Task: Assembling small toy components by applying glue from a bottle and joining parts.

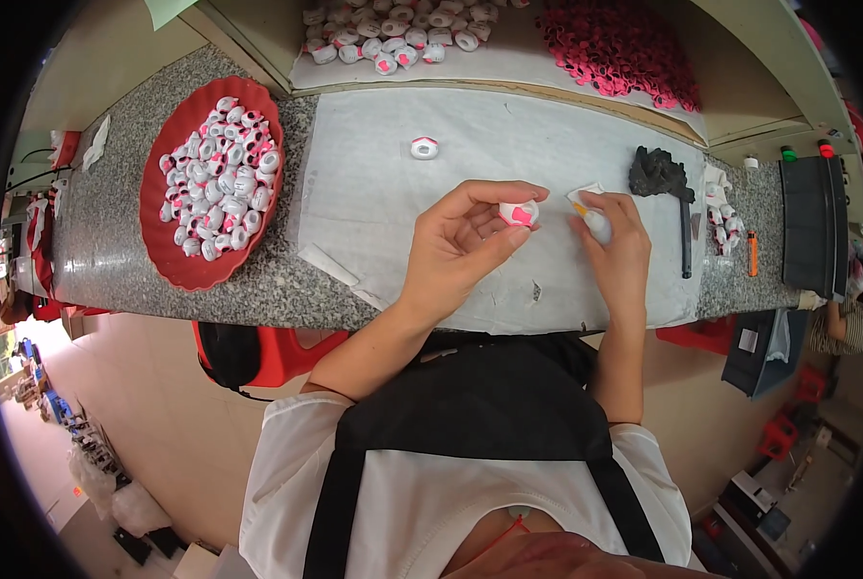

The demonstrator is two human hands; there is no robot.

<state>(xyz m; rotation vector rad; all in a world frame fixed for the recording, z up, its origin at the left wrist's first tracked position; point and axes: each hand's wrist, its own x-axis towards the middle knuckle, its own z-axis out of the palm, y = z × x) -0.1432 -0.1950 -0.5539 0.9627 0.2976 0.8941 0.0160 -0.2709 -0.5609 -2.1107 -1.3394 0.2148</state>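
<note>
My left hand [470, 232] pinches a small rounded white-and-pink plastic piece [519, 214] between thumb and fingers, above the white sheet [364, 203]. To its right, my right hand [619, 232] is closed around a small whitish bottle [598, 228] with a yellow-orange part. Something white like tissue shows at the top of that grip, and the fingers hide much of what is held. The two hands are apart. Beyond my left hand, another white piece with a dark opening and a pink edge [424, 148] lies on the sheet.
At left stands a red scalloped tray [161, 253] heaped with similar pieces. A shelf at the back holds more white pieces [393, 34] and a pile of pink parts [619, 48]. On the right are a crumpled black cloth [659, 172], a dark stick [686, 241] and an orange tool [753, 253].
</note>
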